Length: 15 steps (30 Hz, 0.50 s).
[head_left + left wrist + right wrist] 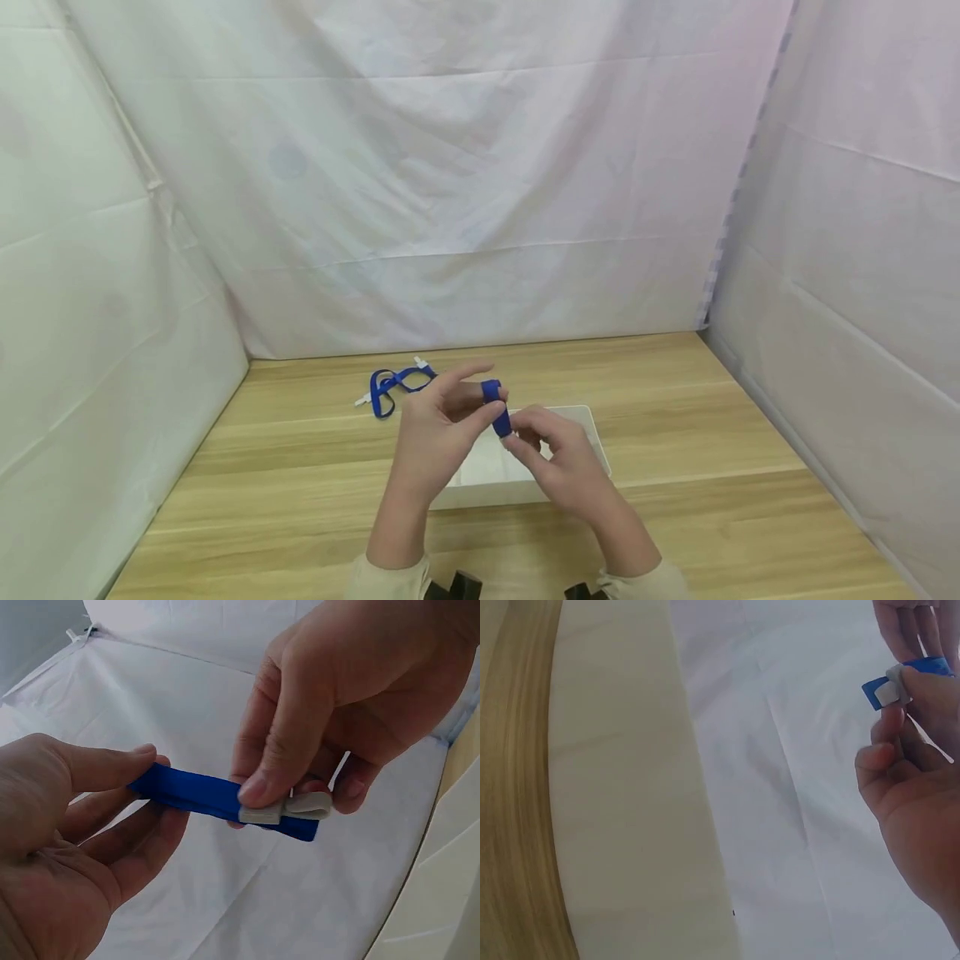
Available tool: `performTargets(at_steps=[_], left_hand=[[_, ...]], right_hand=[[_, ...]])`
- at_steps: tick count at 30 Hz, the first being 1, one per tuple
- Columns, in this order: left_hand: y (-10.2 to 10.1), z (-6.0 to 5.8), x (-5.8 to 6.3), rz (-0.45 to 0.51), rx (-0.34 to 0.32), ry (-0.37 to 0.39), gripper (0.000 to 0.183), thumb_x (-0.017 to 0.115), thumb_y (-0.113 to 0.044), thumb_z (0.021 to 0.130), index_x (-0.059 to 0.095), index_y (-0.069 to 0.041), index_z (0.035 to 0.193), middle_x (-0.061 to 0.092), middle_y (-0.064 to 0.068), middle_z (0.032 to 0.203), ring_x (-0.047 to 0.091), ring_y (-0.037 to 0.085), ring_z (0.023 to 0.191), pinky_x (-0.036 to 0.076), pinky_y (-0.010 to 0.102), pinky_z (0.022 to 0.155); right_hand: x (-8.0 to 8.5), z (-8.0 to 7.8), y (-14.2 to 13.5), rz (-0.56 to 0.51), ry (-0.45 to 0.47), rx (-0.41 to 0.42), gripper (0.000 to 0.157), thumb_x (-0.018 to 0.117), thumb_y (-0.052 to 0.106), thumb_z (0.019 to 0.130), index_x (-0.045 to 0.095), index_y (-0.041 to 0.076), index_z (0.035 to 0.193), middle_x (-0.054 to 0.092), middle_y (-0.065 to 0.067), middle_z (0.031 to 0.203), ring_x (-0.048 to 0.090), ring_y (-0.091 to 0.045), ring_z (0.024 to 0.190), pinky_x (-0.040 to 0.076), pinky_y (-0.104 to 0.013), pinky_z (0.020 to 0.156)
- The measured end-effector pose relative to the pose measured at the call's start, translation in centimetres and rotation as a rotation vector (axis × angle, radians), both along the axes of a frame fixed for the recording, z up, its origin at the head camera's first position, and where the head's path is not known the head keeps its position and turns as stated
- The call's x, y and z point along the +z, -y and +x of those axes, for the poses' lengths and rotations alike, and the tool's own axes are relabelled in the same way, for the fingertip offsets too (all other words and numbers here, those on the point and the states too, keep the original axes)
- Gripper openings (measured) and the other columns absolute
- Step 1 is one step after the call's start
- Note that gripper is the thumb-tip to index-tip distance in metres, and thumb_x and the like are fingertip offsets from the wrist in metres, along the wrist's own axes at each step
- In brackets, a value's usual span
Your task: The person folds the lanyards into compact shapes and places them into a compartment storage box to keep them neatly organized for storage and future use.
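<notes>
Between the two hands, above the white box, is a blue lanyard [501, 419] folded into a short flat bundle. My left hand [431, 433] pinches one end of it between thumb and fingers. With thumb and fingertips, my right hand [570, 467] grips the other end, where an off-white band [261, 815] crosses the blue strap and sticks out in a small loop. Just past the right fingertips, the bundle's blue end shows in both wrist views. Part of the right fingers' hold is hidden behind the strap.
Under the hands stands a white box [487, 497], partly covered by them. Another blue lanyard [384, 385] with white end clips lies loosely looped on the wooden table [300, 475], behind and left of the box. White cloth [465, 183] hangs around the back and sides.
</notes>
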<state>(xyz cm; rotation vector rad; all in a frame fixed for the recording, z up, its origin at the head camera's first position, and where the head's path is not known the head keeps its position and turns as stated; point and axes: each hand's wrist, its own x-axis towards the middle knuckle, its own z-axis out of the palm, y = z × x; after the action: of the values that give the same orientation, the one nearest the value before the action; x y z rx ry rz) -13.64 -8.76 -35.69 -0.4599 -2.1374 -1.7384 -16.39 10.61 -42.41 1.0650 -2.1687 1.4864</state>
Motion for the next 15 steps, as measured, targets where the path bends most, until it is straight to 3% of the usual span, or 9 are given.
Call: performTargets(at_steps=[4,10,15], left_hand=[[0.0,-0.5,-0.6,0.101,-0.013,0.054,0.043,0.078,-0.003,0.095,0.070,-0.016,0.135,0.083,0.013,0.109,0.082,0.020,0.099,0.064,0.027,0.090],[0.1,-1.3,-1.1,0.154,-0.045,0.039,0.048,0.078,-0.001,0.094,0.068,-0.014,0.139,0.081,0.017,0.115,0.080,0.016,0.107,0.063,0.032,0.095],[0.2,-1.5,-1.4,0.167,-0.021,0.024,0.047,0.076,0.002,0.094,0.068,-0.014,0.138,0.081,0.020,0.113,0.079,0.015,0.108,0.063,0.031,0.095]], right_hand=[[0.2,0.1,0.0,-0.038,0.076,0.068,0.014,0.067,0.001,0.102,0.073,0.010,0.111,0.066,-0.002,0.090,0.057,-0.008,0.078,0.054,-0.023,0.068],[0.5,0.4,0.0,-0.128,0.202,0.083,0.018,0.068,-0.002,0.101,0.070,0.004,0.117,0.070,-0.010,0.092,0.064,-0.007,0.080,0.060,-0.026,0.070],[0.7,0.3,0.2,-0.185,0.152,0.166,0.023,0.066,-0.011,0.098,0.067,0.003,0.115,0.069,-0.014,0.090,0.065,-0.010,0.076,0.061,-0.027,0.066]])
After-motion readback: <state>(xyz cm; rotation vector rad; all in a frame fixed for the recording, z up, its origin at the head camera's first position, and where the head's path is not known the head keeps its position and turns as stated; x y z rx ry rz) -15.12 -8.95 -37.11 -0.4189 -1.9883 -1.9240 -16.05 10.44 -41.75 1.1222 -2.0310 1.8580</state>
